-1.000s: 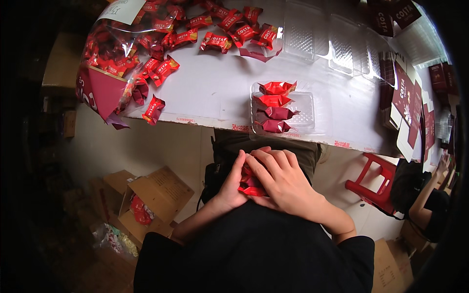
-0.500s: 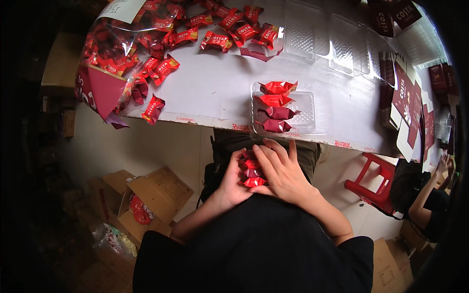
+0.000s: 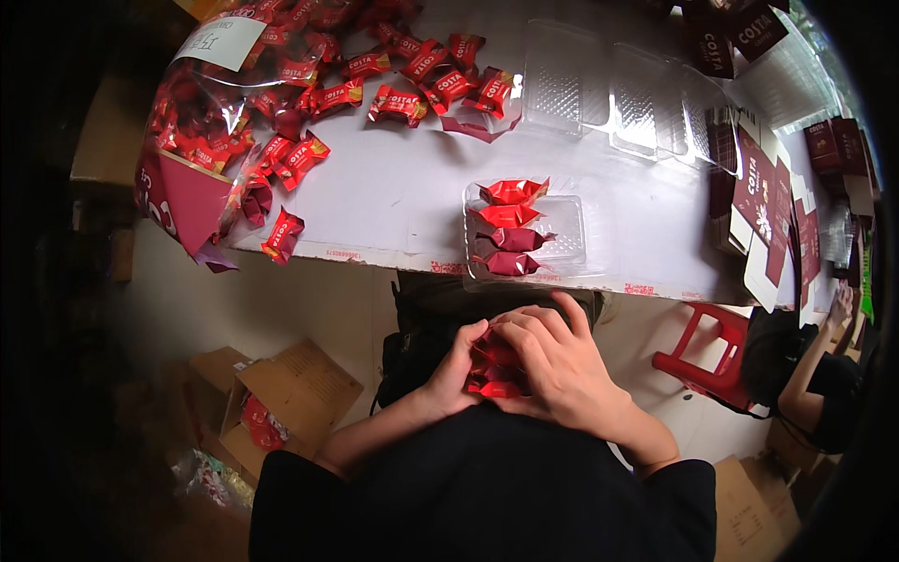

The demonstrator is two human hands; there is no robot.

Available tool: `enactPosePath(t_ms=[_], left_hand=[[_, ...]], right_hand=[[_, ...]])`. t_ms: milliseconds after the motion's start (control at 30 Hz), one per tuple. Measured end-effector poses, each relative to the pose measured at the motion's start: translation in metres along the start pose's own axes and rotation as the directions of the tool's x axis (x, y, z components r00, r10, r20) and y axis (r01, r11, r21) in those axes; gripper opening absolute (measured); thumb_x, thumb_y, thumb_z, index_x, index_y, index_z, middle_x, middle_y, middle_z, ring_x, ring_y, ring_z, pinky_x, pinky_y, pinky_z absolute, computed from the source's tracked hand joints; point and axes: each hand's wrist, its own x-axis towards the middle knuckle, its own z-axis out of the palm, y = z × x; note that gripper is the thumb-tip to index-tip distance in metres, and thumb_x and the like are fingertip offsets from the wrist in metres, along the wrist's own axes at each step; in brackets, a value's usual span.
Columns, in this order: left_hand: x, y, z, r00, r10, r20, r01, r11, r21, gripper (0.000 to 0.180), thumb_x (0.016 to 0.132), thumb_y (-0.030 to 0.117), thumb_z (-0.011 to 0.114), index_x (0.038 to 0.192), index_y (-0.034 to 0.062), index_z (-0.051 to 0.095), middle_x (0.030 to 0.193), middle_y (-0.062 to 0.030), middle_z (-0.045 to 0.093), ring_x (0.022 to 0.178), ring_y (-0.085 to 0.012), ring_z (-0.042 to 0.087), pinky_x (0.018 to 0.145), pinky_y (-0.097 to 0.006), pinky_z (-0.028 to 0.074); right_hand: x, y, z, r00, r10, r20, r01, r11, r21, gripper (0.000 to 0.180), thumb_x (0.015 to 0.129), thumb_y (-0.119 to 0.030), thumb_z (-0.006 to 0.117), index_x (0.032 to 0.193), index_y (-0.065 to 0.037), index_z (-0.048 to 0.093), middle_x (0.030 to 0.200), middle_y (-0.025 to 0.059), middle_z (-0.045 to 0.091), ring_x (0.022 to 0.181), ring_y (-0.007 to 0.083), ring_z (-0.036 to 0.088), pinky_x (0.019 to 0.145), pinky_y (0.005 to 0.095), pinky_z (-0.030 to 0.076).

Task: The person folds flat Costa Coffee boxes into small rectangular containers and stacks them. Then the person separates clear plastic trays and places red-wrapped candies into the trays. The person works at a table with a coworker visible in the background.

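Small red wrapped sachets (image 3: 496, 386) are gathered between my two hands, just below the table's near edge. My left hand (image 3: 451, 373) closes round their left side, thumb on top. My right hand (image 3: 562, 365) curls over them from the right, its fingers bent across the top and partly hiding them. Beyond the hands, a clear plastic tray (image 3: 571, 245) sits at the table edge. Several red and dark red sachets (image 3: 510, 215) stand in a row in its left side; bare plastic shows on its right.
A large clear bag (image 3: 201, 117) of red sachets lies at the left, with loose ones (image 3: 398, 105) spilled beside it. Clear trays (image 3: 646, 103) lie farther back. Dark red cartons (image 3: 763, 206) stack at the right. A red stool (image 3: 702, 351), an open cardboard box (image 3: 300, 389) and another person's arm (image 3: 805, 379) are around.
My right fingers have curled further over the sachets, covering more of them. Both hands sit slightly lower, and the whole view has shifted a little. The filled row in the tray looks the same.
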Motion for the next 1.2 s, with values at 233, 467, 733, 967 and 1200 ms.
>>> enactPosePath(t_ms=[233,467,733,967,1200], left_hand=[[-0.028,0.045,0.016,0.945,0.114,0.308,-0.328,0.338,0.882,0.047,0.09,0.029,0.05,0.126,-0.0009,0.043,0.121,-0.0142,0.051,0.106,-0.0227,0.055,0.087,-0.033,0.044],[0.0,0.084,0.074,0.472,0.432,0.769,-0.22,-0.787,0.577,0.061,0.08,0.044,0.057,0.124,0.0026,0.047,0.131,-0.014,0.043,0.124,-0.034,0.035,0.1,-0.053,0.025],[0.017,0.093,0.057,0.49,0.384,0.783,-0.21,-0.819,0.533,0.069,0.077,0.057,0.052,0.116,-0.0002,0.054,0.125,-0.0144,0.049,0.121,-0.0353,0.041,0.096,-0.045,0.037],[0.02,0.093,0.054,0.481,0.394,0.783,-0.275,-0.78,0.562,0.07,0.078,0.06,0.051,0.116,0.0014,0.054,0.123,-0.0154,0.051,0.12,-0.0386,0.041,0.093,-0.044,0.041],[0.016,0.097,0.059,0.501,0.319,0.804,-0.262,-0.83,0.492,0.052,0.076,0.054,0.054,0.116,0.0208,0.059,0.123,-0.0123,0.049,0.119,-0.0356,0.043,0.089,-0.042,0.044]], right_hand=[[-0.004,0.004,-0.077,0.971,0.041,-0.238,0.003,0.984,0.179,0.074,0.05,-0.02,0.083,0.112,-0.004,0.046,0.104,0.0119,0.056,0.094,0.0267,0.053,0.089,0.039,0.039],[0.053,0.036,-0.109,0.975,-0.063,-0.214,0.023,0.983,-0.185,0.069,0.048,-0.007,0.076,0.11,-0.002,0.047,0.102,0.0109,0.053,0.094,0.0273,0.051,0.085,0.0351,0.042],[0.053,0.047,-0.107,0.996,-0.038,-0.081,0.029,0.994,-0.109,0.055,0.061,-0.024,0.075,0.105,-0.005,0.048,0.099,0.0084,0.055,0.102,0.0274,0.046,0.093,0.0393,0.032],[0.053,0.038,-0.103,0.999,0.028,-0.026,-0.034,0.966,-0.256,0.061,0.059,-0.03,0.077,0.107,-0.006,0.048,0.105,0.006,0.054,0.113,0.029,0.042,0.105,0.0487,0.021],[0.041,0.046,-0.077,0.998,0.013,-0.067,-0.031,0.962,-0.271,0.065,0.076,-0.057,0.053,0.111,-0.003,0.046,0.116,0.0125,0.045,0.123,0.0346,0.032,0.103,0.055,0.019]])
